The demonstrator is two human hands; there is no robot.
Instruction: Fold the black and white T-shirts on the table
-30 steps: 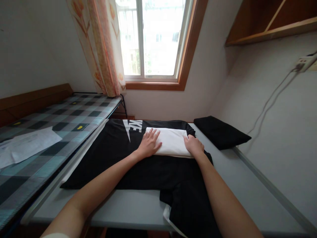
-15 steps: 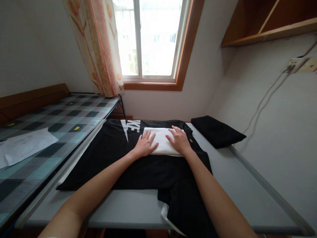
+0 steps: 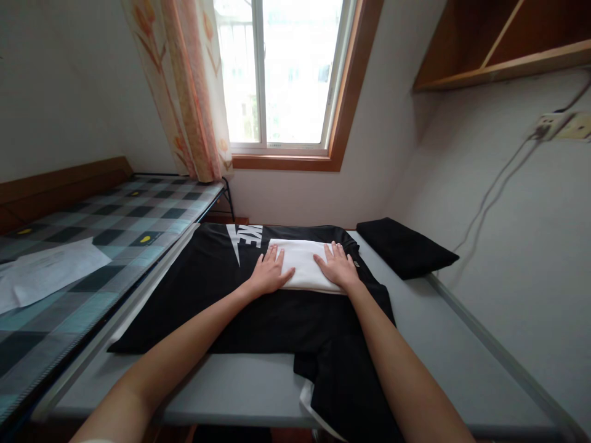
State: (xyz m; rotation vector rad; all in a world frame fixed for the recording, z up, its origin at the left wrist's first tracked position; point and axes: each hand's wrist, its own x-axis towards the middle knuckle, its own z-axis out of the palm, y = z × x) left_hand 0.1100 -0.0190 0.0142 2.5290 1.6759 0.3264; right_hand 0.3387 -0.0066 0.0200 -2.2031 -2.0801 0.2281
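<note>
A black T-shirt [image 3: 184, 295] with white lettering lies spread on the grey table, one sleeve hanging toward the near edge. On its right part rests a white folded cloth [image 3: 302, 264], flat and rectangular. My left hand [image 3: 271, 271] lies open on the left end of the cloth, fingers stretched. My right hand [image 3: 338, 266] lies open on its right end, palm down with the fingers pointing away from me. Both hands press on the cloth without gripping it. What is under the palms is hidden.
A black folded garment [image 3: 404, 246] lies at the table's [image 3: 443, 357] far right, by the wall. On the left stands a bed with a checked mattress [image 3: 106, 221], bearing white paper sheets [image 3: 53, 271]. A wooden shelf [image 3: 503, 61] overhangs at upper right, above a socket with a cable [image 3: 489, 184].
My right hand has shifted slightly to the right on the white cloth, and its fingers now lie flatter. The left hand and the T-shirt stay where they were.
</note>
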